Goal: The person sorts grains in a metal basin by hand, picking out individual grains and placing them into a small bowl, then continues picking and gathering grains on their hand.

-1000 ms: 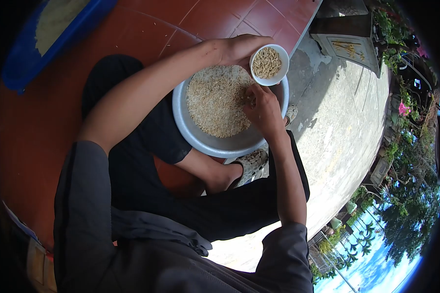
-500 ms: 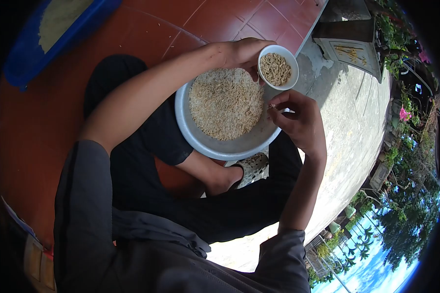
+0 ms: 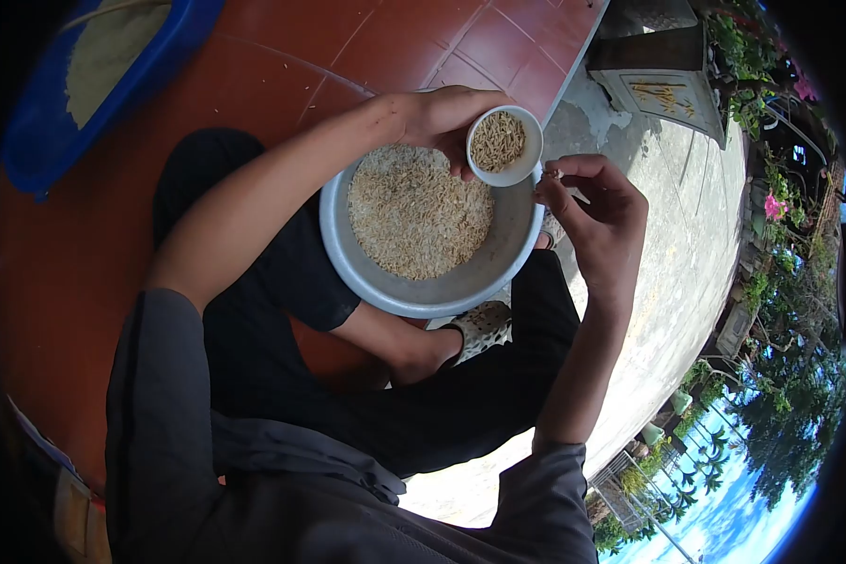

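Left hand [image 3: 449, 115] clasps the part-filled cup [image 3: 533, 150], right hand [image 3: 609, 221] pinches a speck [image 3: 555, 174] (unclear); below their fingers lies much grain [image 3: 418, 218].

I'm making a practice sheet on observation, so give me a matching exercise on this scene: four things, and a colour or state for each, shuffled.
1. small cup
2. large basin
3. right hand
4. tub at upper left

A. pinching a tiny bit
B. blue
C. held in the left hand
D. silver-grey

Pairs: 1-C, 2-D, 3-A, 4-B
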### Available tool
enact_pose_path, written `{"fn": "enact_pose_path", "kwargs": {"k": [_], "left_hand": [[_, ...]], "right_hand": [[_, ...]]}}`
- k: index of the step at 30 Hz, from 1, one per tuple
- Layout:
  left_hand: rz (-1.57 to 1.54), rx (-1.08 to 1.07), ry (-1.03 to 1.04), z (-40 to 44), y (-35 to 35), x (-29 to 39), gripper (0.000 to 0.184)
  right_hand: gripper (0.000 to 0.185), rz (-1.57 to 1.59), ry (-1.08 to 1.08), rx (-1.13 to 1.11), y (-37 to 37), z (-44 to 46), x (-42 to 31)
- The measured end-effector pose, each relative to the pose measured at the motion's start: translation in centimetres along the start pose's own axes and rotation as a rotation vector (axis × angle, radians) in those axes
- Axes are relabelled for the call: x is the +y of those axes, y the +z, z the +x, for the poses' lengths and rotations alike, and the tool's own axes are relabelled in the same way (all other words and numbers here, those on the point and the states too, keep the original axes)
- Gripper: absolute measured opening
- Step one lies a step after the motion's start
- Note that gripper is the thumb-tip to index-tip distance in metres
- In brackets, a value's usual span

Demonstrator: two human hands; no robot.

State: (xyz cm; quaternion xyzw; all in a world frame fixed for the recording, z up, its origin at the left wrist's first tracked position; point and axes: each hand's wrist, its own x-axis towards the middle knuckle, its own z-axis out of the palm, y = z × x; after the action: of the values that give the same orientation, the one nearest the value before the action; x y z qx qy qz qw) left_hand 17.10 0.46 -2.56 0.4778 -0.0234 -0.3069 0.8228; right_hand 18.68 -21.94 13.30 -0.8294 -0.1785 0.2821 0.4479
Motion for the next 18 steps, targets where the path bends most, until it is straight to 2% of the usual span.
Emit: {"fn": "enact_pose_path", "kwargs": {"k": [3,6,10,13,16,18], "left_hand": [[0.051,0.047,-0.017,-0.2,0.6,0.1,0.061],[0.053,0.039,-0.013,-0.2,0.4,-0.1,0.062],[0.039,0.056,-0.013,-0.5,0.5,0.2,0.063],[0.023,0.068,0.014,-0.2,0.4,-0.1,0.064],[-0.006,0.061,0.043,0.0,0.2,-0.2,0.065],[-0.018,0.054,0.049,0.0,0.0,-0.2,0.064]], "right_hand": [[0.023,-0.068,-0.224,0.1,2.1,0.4,0.3],[0.02,-0.228,-0.279,0.099,2.7,0.7,0.3],[0.016,-0.106,-0.168,0.114,2.1,0.8,1.1],[0.015,-0.034,-0.099,-0.033,1.4,0.6,1.5],[0.016,-0.138,-0.108,-0.354,1.1,0.7,2.1],[0.02,-0.254,-0.007,-0.542,1.6,0.5,2.6]]}}
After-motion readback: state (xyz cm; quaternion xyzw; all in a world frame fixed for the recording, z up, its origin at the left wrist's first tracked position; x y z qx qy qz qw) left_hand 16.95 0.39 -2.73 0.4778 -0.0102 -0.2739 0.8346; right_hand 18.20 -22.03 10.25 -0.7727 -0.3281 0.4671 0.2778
